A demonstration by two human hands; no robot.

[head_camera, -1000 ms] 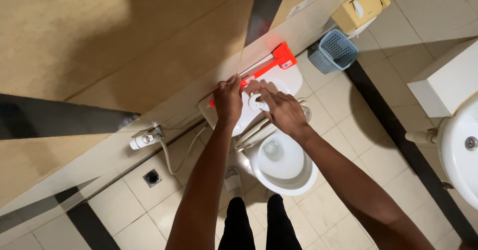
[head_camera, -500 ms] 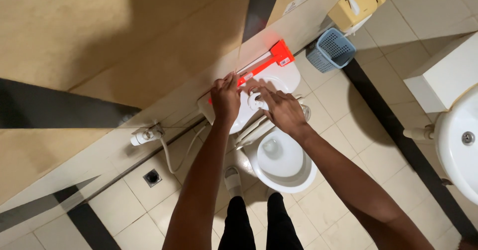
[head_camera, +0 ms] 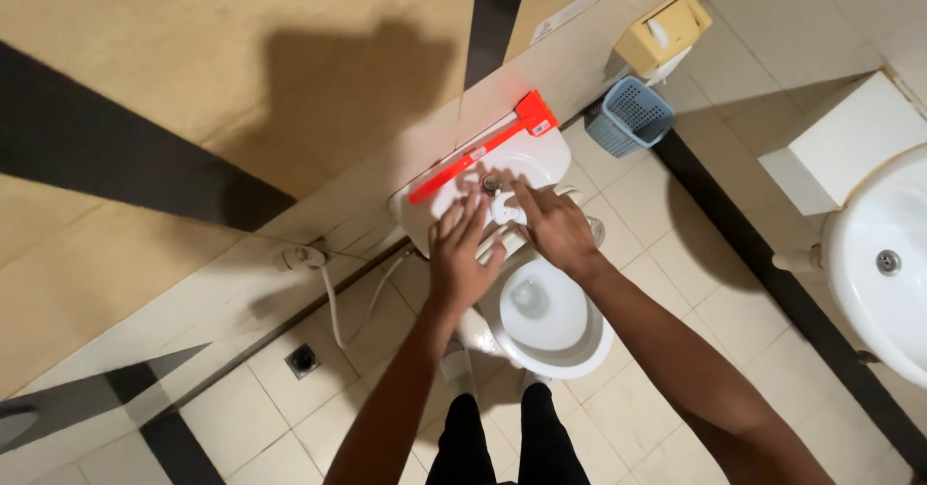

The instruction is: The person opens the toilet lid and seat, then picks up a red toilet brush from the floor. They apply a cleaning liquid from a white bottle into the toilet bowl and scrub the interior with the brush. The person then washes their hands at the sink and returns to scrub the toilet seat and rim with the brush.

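I look straight down at a white toilet (head_camera: 550,326) with its cistern lid (head_camera: 526,157) against the wall. A red long-handled tool (head_camera: 483,147) lies across the lid. My left hand (head_camera: 462,253) hovers flat, fingers apart, over the near edge of the cistern. My right hand (head_camera: 550,224) reaches to the lid, its fingertips by the round flush button (head_camera: 491,183). Neither hand holds anything.
A blue plastic basket (head_camera: 628,116) stands on the floor right of the toilet, below a beige wall dispenser (head_camera: 664,29). A white washbasin (head_camera: 884,273) is at the far right. A spray hose (head_camera: 323,287) and floor drain (head_camera: 302,359) sit left.
My left hand has pulled back from the red tool toward the near edge of the cistern. The right hand stays on the lid. The camera view has shifted slightly.
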